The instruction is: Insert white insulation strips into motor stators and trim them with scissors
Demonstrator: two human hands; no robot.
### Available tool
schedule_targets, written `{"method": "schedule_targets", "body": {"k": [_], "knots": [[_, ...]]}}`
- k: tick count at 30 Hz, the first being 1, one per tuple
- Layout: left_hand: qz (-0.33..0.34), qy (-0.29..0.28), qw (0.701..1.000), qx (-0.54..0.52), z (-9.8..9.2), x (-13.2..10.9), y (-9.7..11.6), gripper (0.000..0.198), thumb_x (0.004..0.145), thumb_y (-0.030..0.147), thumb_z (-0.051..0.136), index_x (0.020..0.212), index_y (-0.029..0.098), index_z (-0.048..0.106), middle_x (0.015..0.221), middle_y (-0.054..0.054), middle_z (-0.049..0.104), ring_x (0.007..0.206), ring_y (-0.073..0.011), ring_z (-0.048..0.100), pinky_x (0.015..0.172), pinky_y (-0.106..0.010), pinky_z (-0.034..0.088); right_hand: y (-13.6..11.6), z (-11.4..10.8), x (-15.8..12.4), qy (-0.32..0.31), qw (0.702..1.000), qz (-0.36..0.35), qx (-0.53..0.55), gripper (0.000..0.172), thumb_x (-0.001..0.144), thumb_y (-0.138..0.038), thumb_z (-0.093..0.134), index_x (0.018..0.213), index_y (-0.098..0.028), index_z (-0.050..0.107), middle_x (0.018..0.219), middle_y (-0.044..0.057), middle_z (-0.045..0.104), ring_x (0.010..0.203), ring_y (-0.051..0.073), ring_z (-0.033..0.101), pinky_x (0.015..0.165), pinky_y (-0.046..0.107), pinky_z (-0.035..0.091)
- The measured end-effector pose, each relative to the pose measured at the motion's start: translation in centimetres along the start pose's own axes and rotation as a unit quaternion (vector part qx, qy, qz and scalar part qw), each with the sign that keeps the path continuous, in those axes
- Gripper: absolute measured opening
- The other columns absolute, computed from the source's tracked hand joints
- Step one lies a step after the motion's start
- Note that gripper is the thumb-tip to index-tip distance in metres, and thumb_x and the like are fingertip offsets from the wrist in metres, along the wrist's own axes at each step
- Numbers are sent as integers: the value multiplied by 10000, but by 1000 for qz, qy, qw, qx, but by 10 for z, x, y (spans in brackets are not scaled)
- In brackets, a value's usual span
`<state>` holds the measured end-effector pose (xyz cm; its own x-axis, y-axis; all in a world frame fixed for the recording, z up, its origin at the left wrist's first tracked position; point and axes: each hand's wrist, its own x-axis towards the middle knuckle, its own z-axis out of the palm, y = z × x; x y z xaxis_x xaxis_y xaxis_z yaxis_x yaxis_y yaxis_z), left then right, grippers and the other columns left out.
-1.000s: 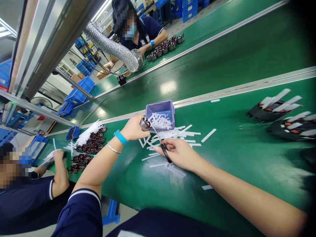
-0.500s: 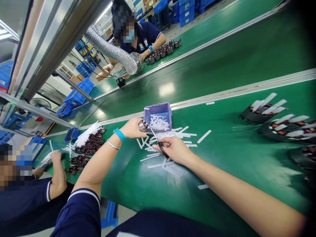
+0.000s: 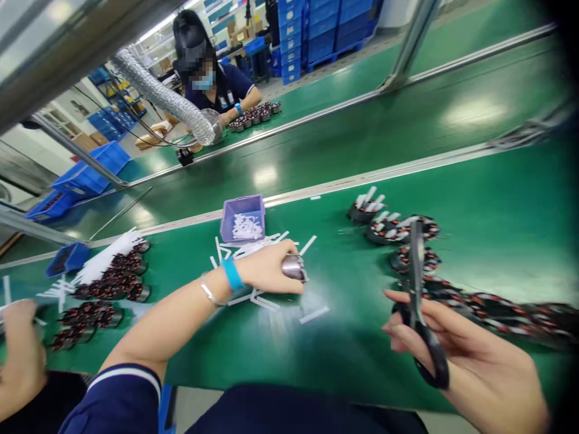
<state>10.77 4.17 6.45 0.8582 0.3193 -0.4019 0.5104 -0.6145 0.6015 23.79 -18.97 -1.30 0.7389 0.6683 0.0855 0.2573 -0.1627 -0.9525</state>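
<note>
My left hand (image 3: 271, 268), with a blue band and a silver bangle at the wrist, grips a small metal motor stator (image 3: 293, 267) just above the green bench. Held in my right hand (image 3: 474, 355) is a pair of scissors (image 3: 418, 301) with black handles, blades pointing up and slightly blurred. Beyond and beside my left hand lie loose white paper strips (image 3: 308, 244). A purple bin (image 3: 221, 226) with short white pieces stands behind them. Past the scissors sit dark wound stators (image 3: 402, 229) in groups, several with white strips sticking up.
At the left, rows of wound stators (image 3: 108, 280) lie beside a pile of white strips (image 3: 106, 256) and a small blue bin (image 3: 67, 259). A co-worker's hand (image 3: 20, 355) shows at the left edge. Another person (image 3: 217, 84) sits across the line near a silver duct (image 3: 167, 96).
My right hand has moved right with the scissors, away from the stator. The left hand has turned the stator and brought it nearer to me. The view has swung right.
</note>
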Motion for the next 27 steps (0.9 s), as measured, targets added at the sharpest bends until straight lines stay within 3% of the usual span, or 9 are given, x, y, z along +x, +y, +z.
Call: {"method": "schedule_targets", "body": {"k": [4,8,11,12,14,16,22,25,27], "knots": [[71,-74,961,257,51,63,63,379,653,315,692,970,138,582,971,-160,688,920,-337,677,719,-396,545,24,-33,-26,68,996,7,51,395,716,-443,782,1046,-237,716,666,11,676,486,156,628,498,225,576],[88,-50,964,245,82,99,92,462,694,356,724,1058,108,586,1064,-192,689,973,-336,678,758,-382,547,42,-48,-44,98,995,10,30,376,739,-404,772,1068,-234,707,661,7,682,504,163,646,509,213,582],[108,-16,989,96,79,106,77,624,624,451,794,1097,117,560,1005,-133,702,876,-250,682,749,-338,546,51,-47,-52,93,996,-3,16,371,759,-372,764,1091,-223,694,676,9,699,527,171,672,567,220,604],[105,24,994,29,75,108,68,610,642,462,780,1099,128,554,983,-106,699,831,-209,675,730,-313,544,55,-44,-53,89,996,-23,20,367,762,-357,763,1096,-221,691,678,10,702,528,170,676,574,216,606],[84,158,982,-66,69,116,50,520,704,423,733,1095,138,544,998,-89,682,811,-161,651,727,-287,536,64,-37,-53,91,993,-71,35,348,780,-328,748,1105,-221,685,678,9,698,513,158,668,562,205,600],[81,257,959,-84,69,130,39,499,681,354,754,1084,141,552,1058,-95,660,877,-164,634,791,-299,530,73,-30,-52,110,987,-113,37,331,802,-305,726,1118,-217,681,682,11,693,514,148,659,558,205,596],[60,331,941,-39,94,170,48,457,624,429,811,976,193,639,1019,-67,615,1006,-233,602,920,-386,486,81,-27,-49,87,986,-140,7,376,802,-227,727,1172,-204,661,721,17,704,540,149,660,583,238,610],[54,387,912,-123,99,166,51,387,549,369,860,774,181,609,1119,-91,595,1137,-250,555,1007,-395,436,77,-29,-50,106,985,-136,17,385,804,-206,727,1182,-212,652,725,3,701,536,137,659,586,223,609],[79,396,878,-256,96,148,46,408,517,343,868,714,171,555,1146,-103,596,1140,-239,563,1001,-381,438,71,-29,-50,115,984,-132,28,364,820,-222,717,1178,-216,650,719,-3,697,531,130,660,589,204,603]]}}
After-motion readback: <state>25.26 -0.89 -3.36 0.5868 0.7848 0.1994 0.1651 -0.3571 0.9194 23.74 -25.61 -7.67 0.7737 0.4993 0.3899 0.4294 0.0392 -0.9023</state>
